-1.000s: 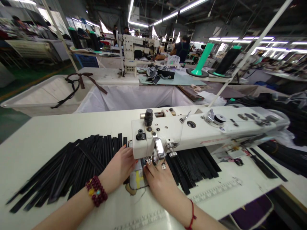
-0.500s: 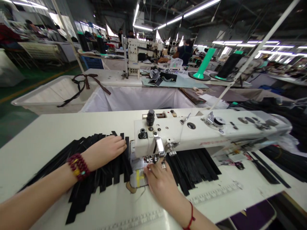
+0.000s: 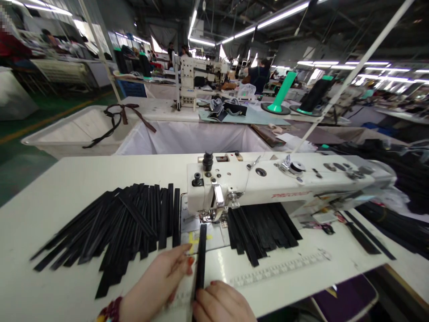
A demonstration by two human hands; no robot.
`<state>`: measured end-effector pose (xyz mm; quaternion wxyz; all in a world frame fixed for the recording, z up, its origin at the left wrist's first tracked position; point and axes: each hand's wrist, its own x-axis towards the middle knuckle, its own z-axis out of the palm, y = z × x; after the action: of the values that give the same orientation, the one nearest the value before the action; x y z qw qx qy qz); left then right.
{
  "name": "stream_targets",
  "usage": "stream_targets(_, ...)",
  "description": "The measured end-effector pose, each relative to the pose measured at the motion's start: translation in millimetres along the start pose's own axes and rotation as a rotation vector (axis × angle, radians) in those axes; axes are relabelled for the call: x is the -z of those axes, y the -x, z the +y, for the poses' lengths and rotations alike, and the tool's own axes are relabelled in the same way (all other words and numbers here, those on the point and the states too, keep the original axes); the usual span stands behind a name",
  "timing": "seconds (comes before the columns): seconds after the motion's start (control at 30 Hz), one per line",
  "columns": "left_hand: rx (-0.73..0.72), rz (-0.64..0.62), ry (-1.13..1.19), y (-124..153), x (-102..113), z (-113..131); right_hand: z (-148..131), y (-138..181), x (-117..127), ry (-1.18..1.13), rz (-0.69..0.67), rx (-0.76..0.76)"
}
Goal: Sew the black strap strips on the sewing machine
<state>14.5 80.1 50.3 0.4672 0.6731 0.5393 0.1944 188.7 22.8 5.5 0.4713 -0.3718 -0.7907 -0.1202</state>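
A narrow black strip [image 3: 201, 252] stands nearly upright in view in front of the sewing machine [image 3: 248, 181], its far end close to the presser foot [image 3: 211, 216]. My right hand [image 3: 223, 304] is closed around the strip's near end. Just left of the strip is my left hand [image 3: 157, 281], its thumb and fingers slightly apart and nothing visible between them. A fanned pile of black strips [image 3: 130, 223] lies left of the needle plate [image 3: 214, 239]. Under the machine arm, another bunch of black strips [image 3: 268, 232] rests on the right.
Ruler markings [image 3: 278, 270] run along the table [image 3: 73, 188] near its front edge. Scissors-like tools [image 3: 323, 227] lie by the machine's base. Beyond the table are a lined bin [image 3: 194, 136], a white tub [image 3: 63, 134] and thread cones [image 3: 281, 91].
My left hand has left the strip pile and come toward the front edge. My right hand has drawn back from beneath the presser foot and now holds a black strip.
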Motion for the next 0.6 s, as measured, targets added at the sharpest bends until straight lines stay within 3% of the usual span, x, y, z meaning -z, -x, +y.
stream_targets(0.13, -0.441, 0.180, -0.579, -6.0, 17.5, -2.2, 17.5, -5.7, 14.1, -0.025, -0.029, 0.017)
stream_targets(0.23, -0.585, 0.163, -0.830, -11.6, 13.0, -8.0, 16.9, 6.1, 9.2, 0.003, 0.013, 0.006)
stream_targets(0.37, -0.618, 0.161, -0.931, -18.6, 2.3, -18.1, 22.0, 12.1, 5.5, 0.024, -0.057, 0.004)
stream_targets(0.5, -0.568, 0.161, -0.953, -25.7, 2.7, -21.9, 37.2, -4.7, 11.7, 0.002, -0.193, 0.078)
stream_targets(0.6, -0.556, 0.149, -0.921, -31.7, 5.4, -22.3, 43.6, -13.1, 11.4, -0.004, -0.196, 0.069)
